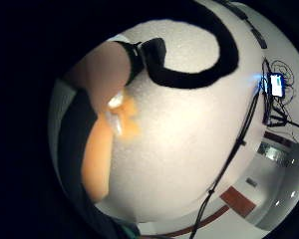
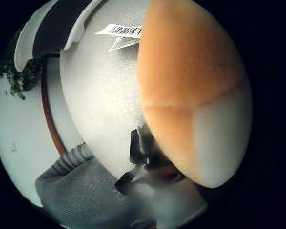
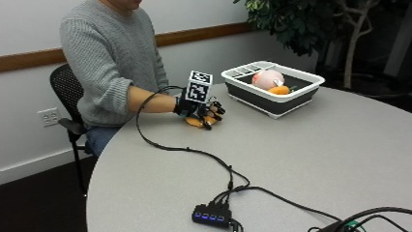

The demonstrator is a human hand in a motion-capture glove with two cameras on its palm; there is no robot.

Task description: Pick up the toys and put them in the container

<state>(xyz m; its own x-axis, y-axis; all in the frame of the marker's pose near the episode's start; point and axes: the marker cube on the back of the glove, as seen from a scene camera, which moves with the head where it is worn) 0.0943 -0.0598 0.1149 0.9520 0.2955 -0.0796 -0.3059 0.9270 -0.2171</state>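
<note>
Toy in hand, container waiting

Outside view: gloved right hand [image 3: 201,112] low over the grey table [image 3: 309,159], fingers curled round an orange toy [image 3: 195,121] that shows just beneath the palm. White-rimmed container [image 3: 273,87] well apart from the hand, farther along the table, already holding a pale pink ball [image 3: 268,79] and a small orange toy [image 3: 279,90]. Judged step: lift and carry. Best done by raising straight up before travelling, so as to clear the near rim, then lowering into the bare part beside the ball rather than onto it.

Little-finger-side palm view: orange toy [image 1: 102,149] pressed close along the palm's edge, with the table surface [image 1: 189,144] spread beyond. Not clear whether toy and table touch. Worth keeping the hold closed until well over the container.

Thumb-side palm view: toy [image 2: 190,90] filling much of the frame, orange with a white patch, a tag [image 2: 120,31] lying on the table past it. Rounded, smooth-looking shape, so likely to slip if the fingers relax early; release only once inside the container walls.
</note>
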